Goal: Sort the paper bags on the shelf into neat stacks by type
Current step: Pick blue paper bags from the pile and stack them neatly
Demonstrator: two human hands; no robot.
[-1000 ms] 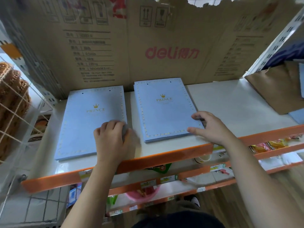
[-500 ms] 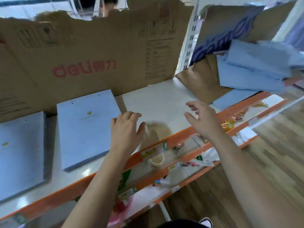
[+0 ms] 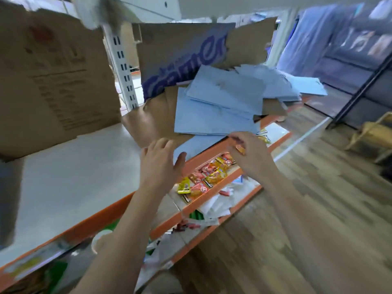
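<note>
One white shelf carries a loose heap of blue paper bags over brown paper bags, at twelve o'clock from both hands. The left hand hovers spread, empty. The right hand, fingers curled, seems to touch the heap's near edge; blur hides any grip.

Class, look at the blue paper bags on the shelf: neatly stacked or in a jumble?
A jumble. The blue paper bags overlap at differing angles, mixed with brown bags, edges unaligned.
</note>
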